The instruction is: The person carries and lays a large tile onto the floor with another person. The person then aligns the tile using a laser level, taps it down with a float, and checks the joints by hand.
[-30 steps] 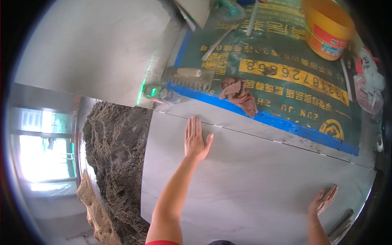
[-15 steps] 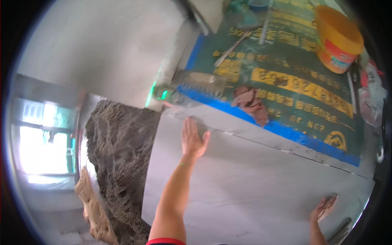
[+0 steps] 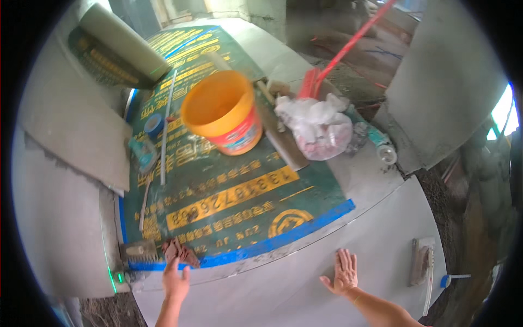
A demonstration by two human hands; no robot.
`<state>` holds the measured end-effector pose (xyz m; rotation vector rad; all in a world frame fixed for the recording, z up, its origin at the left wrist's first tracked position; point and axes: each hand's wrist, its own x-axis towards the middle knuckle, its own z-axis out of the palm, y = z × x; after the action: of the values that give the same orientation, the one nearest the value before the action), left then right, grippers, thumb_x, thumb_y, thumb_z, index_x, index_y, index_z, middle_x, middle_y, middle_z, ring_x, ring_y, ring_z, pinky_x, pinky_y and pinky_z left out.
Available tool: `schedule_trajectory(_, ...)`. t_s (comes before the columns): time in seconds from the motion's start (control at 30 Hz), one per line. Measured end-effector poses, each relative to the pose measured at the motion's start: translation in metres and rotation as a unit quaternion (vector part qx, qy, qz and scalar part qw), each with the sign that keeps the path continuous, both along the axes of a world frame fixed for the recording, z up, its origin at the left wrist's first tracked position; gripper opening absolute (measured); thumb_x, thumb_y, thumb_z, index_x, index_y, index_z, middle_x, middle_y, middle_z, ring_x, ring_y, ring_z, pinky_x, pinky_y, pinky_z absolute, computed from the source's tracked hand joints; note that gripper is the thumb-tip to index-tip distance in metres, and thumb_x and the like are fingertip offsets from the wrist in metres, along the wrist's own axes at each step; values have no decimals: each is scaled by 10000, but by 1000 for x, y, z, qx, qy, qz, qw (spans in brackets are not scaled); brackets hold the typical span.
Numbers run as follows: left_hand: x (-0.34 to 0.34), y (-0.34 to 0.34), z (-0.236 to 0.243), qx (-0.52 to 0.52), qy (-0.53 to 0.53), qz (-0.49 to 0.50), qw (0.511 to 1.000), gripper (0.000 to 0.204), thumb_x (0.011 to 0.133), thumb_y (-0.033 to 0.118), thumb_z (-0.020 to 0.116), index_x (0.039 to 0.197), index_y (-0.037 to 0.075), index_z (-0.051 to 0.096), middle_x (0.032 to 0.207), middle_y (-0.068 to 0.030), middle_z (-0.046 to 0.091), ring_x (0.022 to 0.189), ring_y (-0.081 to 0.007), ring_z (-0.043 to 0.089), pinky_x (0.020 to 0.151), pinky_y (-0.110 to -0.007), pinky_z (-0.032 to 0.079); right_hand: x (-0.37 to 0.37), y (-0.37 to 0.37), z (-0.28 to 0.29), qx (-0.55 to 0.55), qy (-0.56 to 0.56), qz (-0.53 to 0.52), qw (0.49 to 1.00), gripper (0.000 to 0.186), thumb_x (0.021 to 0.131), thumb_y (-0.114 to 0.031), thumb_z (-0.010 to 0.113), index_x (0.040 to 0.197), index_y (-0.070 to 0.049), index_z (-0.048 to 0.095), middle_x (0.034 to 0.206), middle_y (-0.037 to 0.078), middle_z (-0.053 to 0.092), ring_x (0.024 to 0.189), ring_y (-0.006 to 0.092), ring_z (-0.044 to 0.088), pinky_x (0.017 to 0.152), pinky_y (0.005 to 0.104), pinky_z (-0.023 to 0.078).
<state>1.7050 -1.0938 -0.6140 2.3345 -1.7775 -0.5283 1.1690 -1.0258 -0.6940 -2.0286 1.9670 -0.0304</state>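
My left hand (image 3: 175,283) is at the crumpled brown cloth (image 3: 181,252), which lies over the blue-taped edge of the green floor sheet. Its fingertips meet the cloth's near side, thumb and fingers apart; whether they press on it is hard to see. My right hand (image 3: 344,273) lies palm down, fingers stretched, on the large pale grey tile (image 3: 272,302). A notched trowel (image 3: 139,251) rests left of the cloth. Farther right on the tile lies a flat trowel-like tool (image 3: 421,261) beside a long thin strip.
An orange bucket (image 3: 223,111) stands on the green sheet (image 3: 218,188). Near it are a white plastic bag (image 3: 318,128), a red broom (image 3: 310,84), a blue tape roll (image 3: 154,125) and a long metal strip (image 3: 168,128). Rough mortar (image 3: 103,310) borders the tile at left.
The view has swung right, bringing the bucket toward the middle. My left hand has gone from lying flat on the tile to the cloth. My right hand is still on the tile.
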Motion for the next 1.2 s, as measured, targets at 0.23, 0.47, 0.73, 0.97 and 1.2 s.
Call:
schedule_trajectory(0.23,-292,-254,94,-281,36,-326,902,678,869,197,732,1460,27,445,1594,-205,355,1342,-435,491,1055,-486,471,-25,-34,2,-72,-58,-56,994,828,813,-541,734,1481,-108,505,1575,84,422,1476,305,365,1226,549,223)
schedule_trajectory(0.47,-438,-368,115,-90,-63,-244,964,520,912,170,616,1419,84,534,1322,-205,641,1141,-391,661,922,-497,540,-29,-37,1,-98,-102,-88,986,773,796,-474,767,1447,-124,543,1544,97,463,1440,332,419,1192,567,279)
schedule_trajectory(0.73,-373,-281,229,-409,110,-286,860,214,978,215,622,1059,37,711,819,-103,699,702,-233,655,661,-382,501,-33,-37,-4,-125,-105,-86,983,779,819,-465,743,1478,-122,512,1557,80,456,1459,283,403,1207,532,275)
schedule_trajectory(0.97,-262,-62,331,-389,239,-104,883,274,982,156,628,1189,-21,655,944,-40,637,799,-74,527,674,-230,430,-31,-32,-8,-127,-101,-75,984,747,859,-441,706,1479,-81,496,1574,99,424,1489,293,347,1236,514,226)
schedule_trajectory(1.2,-158,186,403,-474,-126,-78,868,273,931,146,621,1120,-50,634,899,-69,606,766,-112,572,632,-245,467,-34,27,2,-99,-54,-25,993,847,938,-502,606,1577,-29,313,1659,121,279,1553,288,204,1275,470,142)
